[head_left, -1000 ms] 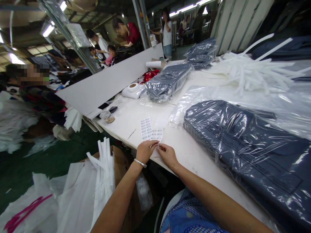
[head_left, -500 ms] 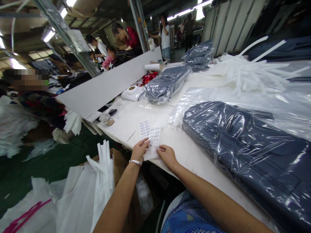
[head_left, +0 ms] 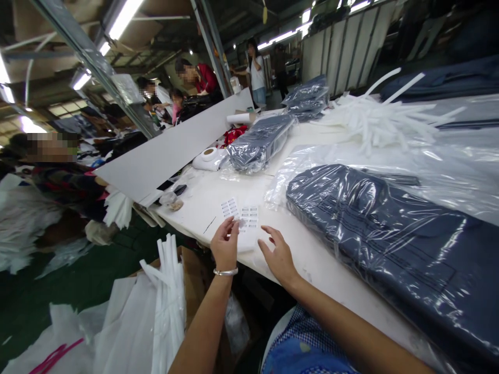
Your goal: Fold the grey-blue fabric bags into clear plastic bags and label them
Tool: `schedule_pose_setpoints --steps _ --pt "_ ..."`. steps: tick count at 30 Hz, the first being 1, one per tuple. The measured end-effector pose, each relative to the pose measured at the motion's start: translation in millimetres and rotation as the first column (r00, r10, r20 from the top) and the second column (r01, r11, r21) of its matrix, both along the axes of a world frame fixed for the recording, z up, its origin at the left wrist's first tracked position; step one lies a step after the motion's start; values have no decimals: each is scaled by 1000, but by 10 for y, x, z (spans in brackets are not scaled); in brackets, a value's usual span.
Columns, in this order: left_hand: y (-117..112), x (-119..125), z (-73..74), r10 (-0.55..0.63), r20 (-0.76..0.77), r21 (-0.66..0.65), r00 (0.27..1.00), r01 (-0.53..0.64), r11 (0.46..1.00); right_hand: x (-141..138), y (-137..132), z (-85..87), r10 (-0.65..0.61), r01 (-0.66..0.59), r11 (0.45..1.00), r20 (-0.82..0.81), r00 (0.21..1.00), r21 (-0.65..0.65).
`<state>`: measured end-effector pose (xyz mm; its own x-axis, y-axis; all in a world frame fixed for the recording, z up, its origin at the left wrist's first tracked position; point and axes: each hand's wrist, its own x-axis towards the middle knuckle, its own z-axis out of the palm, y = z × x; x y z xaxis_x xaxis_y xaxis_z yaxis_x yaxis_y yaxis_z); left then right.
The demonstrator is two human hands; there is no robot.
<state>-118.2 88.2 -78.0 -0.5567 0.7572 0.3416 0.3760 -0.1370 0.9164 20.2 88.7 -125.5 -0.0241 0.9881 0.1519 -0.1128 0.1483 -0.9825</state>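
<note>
Two white sheets of small printed labels lie on the white table in front of me, a left sheet point(head_left: 229, 206) and a right sheet point(head_left: 249, 218). Over their lower edges, my left hand point(head_left: 225, 244) is closed in a pinch, with a silver bangle on its wrist. A tiny pale piece may be at its fingertips, too small to make out. My right hand point(head_left: 279, 255) is just right of the right sheet, apart from it, thumb and fingers spread with nothing between them. To the right lies a dark blue garment point(head_left: 374, 218) in a clear plastic bag.
More bagged garments point(head_left: 261, 140) and a white roll point(head_left: 209, 155) lie farther back on the table point(head_left: 202, 195). White strips point(head_left: 382, 122) are heaped behind the large bag. A carton point(head_left: 195, 275) with white strips stands below left. A co-worker point(head_left: 66, 182) is at the left.
My right hand has let go of the label sheet and opened, moving slightly right. My left hand has turned more upright above the sheets. The view has shifted a little.
</note>
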Motion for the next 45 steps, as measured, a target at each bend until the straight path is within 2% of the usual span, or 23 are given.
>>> schedule_pose_setpoints --steps 2,4,6,9,12,14,15,18,20,21,24,26,31,35,39,43,45 --pt "-70 269 -1 -37 -279 57 960 55 997 178 -109 156 31 -41 996 -135 990 -75" --pt "-130 528 -33 -79 -503 123 861 161 979 361 -197 295 3 -65 980 -312 950 -188" --pt "-170 751 -78 -131 -651 168 748 310 936 548 -267 405 -64 -58 964 -439 896 -258" --pt "-197 1016 -132 -204 -751 183 628 495 850 828 -355 507 -171 -5 950 -530 830 -314" --pt "-219 1229 -122 -301 -766 155 568 618 771 1091 -433 542 -278 74 929 -555 784 -362" --pt "-238 1362 -64 -403 -734 109 547 680 725 1257 -477 542 -325 117 918 -549 770 -380" --pt "-244 1429 -20 -450 -696 93 559 693 715 1340 -496 540 -341 137 914 -538 771 -383" --pt "-216 1630 145 -565 -480 52 672 664 746 1592 -545 553 -354 201 913 -446 822 -354" --pt "-145 1761 249 -652 -286 -34 703 672 740 1759 -576 580 -356 253 915 -338 871 -313" --pt "-99 1823 290 -706 -188 -85 683 704 705 1839 -592 595 -358 276 916 -281 891 -291" --pt "49 1998 356 -832 75 -173 549 829 532 2049 -636 629 -373 333 914 -153 915 -233" --pt "123 2111 369 -867 158 -187 472 877 444 2168 -654 630 -387 358 909 -112 915 -215" --pt "233 2407 412 -909 144 -216 391 909 357 2453 -625 593 -453 434 876 -50 890 -213" --pt "412 2620 453 -925 178 -221 336 930 295 2667 -486 599 -488 498 860 108 866 -111" --pt "757 2749 463 -932 184 -189 311 942 277 2805 -208 656 -552 573 820 251 795 -12" --pt "1141 2797 440 -938 198 -198 283 949 244 2885 155 667 -477 500 864 223 850 -60" --pt "1293 2803 410 -942 172 -234 289 941 246 2920 318 627 -471 502 863 278 837 -50"
